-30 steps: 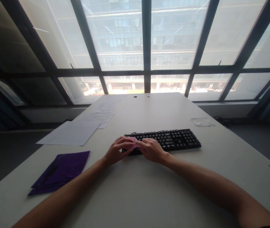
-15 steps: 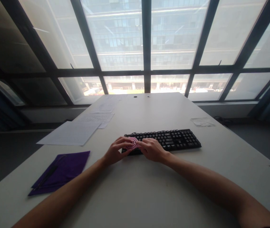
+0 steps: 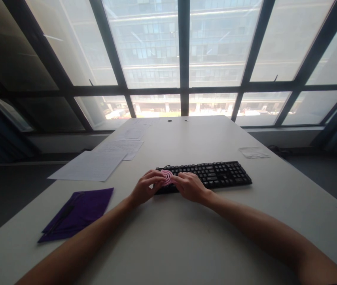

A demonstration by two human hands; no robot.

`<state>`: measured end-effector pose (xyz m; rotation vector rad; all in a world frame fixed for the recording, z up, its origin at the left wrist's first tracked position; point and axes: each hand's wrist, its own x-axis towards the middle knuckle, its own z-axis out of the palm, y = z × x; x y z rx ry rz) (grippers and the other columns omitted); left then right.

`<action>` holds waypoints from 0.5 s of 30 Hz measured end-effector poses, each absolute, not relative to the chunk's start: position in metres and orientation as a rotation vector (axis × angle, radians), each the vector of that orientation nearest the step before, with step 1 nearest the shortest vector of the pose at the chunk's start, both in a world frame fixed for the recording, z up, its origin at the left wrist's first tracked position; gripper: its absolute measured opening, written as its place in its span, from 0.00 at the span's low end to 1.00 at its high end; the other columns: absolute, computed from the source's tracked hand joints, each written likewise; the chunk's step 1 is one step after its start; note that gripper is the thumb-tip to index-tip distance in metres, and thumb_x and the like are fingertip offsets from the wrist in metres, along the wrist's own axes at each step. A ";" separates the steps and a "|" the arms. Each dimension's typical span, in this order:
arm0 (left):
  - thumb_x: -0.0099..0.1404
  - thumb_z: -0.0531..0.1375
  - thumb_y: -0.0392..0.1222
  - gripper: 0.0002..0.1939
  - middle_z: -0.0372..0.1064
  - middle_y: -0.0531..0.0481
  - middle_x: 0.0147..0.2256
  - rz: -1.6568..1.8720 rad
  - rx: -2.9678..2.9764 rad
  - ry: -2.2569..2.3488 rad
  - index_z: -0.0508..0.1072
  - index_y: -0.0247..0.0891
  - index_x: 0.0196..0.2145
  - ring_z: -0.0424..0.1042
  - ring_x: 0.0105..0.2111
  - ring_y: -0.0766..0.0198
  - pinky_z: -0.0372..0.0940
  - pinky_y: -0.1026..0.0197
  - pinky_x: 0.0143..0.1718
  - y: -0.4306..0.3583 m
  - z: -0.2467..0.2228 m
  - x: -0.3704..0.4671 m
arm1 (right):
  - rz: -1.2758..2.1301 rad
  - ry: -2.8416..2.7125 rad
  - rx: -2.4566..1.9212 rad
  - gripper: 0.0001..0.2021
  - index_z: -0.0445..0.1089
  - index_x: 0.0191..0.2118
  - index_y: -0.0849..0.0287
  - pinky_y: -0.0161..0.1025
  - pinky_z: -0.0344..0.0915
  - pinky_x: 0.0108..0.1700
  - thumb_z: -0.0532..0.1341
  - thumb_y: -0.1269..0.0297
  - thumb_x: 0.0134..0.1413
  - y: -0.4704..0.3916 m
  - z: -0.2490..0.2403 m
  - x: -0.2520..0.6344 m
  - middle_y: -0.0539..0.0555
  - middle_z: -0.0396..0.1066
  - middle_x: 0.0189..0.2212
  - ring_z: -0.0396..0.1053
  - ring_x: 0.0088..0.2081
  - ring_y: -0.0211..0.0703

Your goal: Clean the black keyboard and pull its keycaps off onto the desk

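Note:
A pink round ringed disc (image 3: 167, 177) stands tilted over the left end of a black keyboard (image 3: 212, 174), its concentric rings facing me. My left hand (image 3: 146, 186) pinches its left side between thumb and fingers. From the other side my right hand (image 3: 191, 186) grips its right edge, fingers curled, partly over the keys. The hands and disc cover some of the keyboard's left half. Whether the disc's lower edge touches the keys, I cannot tell.
A purple zip pouch (image 3: 78, 213) lies left of my left forearm. Several paper sheets (image 3: 91, 166) spread along the table's left side. A small clear packet (image 3: 254, 152) lies beyond the keyboard at right. Large windows (image 3: 153, 51) rise behind the white table (image 3: 168, 245).
The disc has turned slightly in my fingers, with more of its ringed face showing. Both hands keep nearly the same place; the whole view has shifted a little.

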<state>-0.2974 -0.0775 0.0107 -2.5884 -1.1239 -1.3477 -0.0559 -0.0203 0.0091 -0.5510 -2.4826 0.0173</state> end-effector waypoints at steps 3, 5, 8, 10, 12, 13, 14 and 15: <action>0.70 0.59 0.37 0.10 0.75 0.43 0.45 -1.372 -2.553 -1.182 0.77 0.41 0.47 0.74 0.46 0.58 0.71 0.52 0.48 -0.077 0.009 -0.298 | 0.025 -2.482 -0.536 0.13 0.71 0.53 0.56 0.35 0.57 0.37 0.53 0.64 0.69 -0.020 0.010 -0.056 0.52 0.70 0.31 0.65 0.32 0.39; 0.71 0.58 0.38 0.10 0.75 0.42 0.45 -1.394 -2.551 -1.191 0.77 0.41 0.47 0.74 0.45 0.58 0.72 0.53 0.47 -0.077 0.009 -0.298 | 0.022 -2.503 -0.472 0.13 0.71 0.53 0.55 0.35 0.56 0.36 0.53 0.63 0.69 -0.020 0.010 -0.055 0.52 0.69 0.30 0.64 0.31 0.38; 0.71 0.57 0.38 0.10 0.75 0.43 0.44 -1.424 -2.551 -1.203 0.77 0.41 0.47 0.75 0.45 0.59 0.72 0.54 0.46 -0.078 0.009 -0.299 | 0.009 -2.499 -0.469 0.14 0.71 0.53 0.54 0.36 0.55 0.36 0.53 0.62 0.69 -0.021 0.010 -0.055 0.51 0.69 0.30 0.63 0.31 0.39; 0.71 0.57 0.37 0.10 0.75 0.42 0.45 -1.432 -2.555 -1.209 0.77 0.41 0.47 0.75 0.45 0.59 0.72 0.54 0.47 -0.078 0.009 -0.299 | 0.000 -2.490 -0.507 0.13 0.71 0.53 0.55 0.36 0.55 0.36 0.53 0.63 0.69 -0.022 0.010 -0.056 0.52 0.69 0.30 0.63 0.31 0.39; 0.71 0.58 0.37 0.10 0.75 0.42 0.45 -1.428 -2.575 -1.186 0.77 0.40 0.47 0.75 0.46 0.58 0.72 0.53 0.47 -0.079 0.010 -0.298 | -0.002 -2.496 -0.514 0.13 0.71 0.52 0.55 0.36 0.55 0.36 0.53 0.63 0.69 -0.023 0.011 -0.057 0.52 0.69 0.31 0.63 0.31 0.39; 0.71 0.58 0.37 0.11 0.75 0.41 0.45 -1.420 -2.594 -1.172 0.77 0.40 0.47 0.75 0.47 0.57 0.72 0.52 0.48 -0.079 0.011 -0.297 | 0.000 -2.497 -0.518 0.13 0.71 0.52 0.55 0.36 0.55 0.37 0.53 0.63 0.69 -0.023 0.011 -0.057 0.52 0.69 0.31 0.63 0.32 0.39; 0.71 0.58 0.38 0.11 0.75 0.40 0.46 -1.410 -2.617 -1.154 0.77 0.40 0.48 0.75 0.48 0.56 0.72 0.51 0.48 -0.078 0.012 -0.296 | 0.003 -2.493 -0.530 0.13 0.71 0.52 0.55 0.36 0.56 0.37 0.53 0.63 0.69 -0.023 0.011 -0.057 0.52 0.69 0.31 0.64 0.32 0.39; 0.70 0.58 0.38 0.11 0.75 0.40 0.47 -1.401 -2.639 -1.133 0.77 0.40 0.48 0.74 0.50 0.56 0.72 0.50 0.49 -0.078 0.012 -0.296 | 0.006 -2.485 -0.553 0.13 0.71 0.53 0.55 0.36 0.56 0.38 0.53 0.63 0.70 -0.023 0.011 -0.057 0.53 0.69 0.31 0.64 0.33 0.39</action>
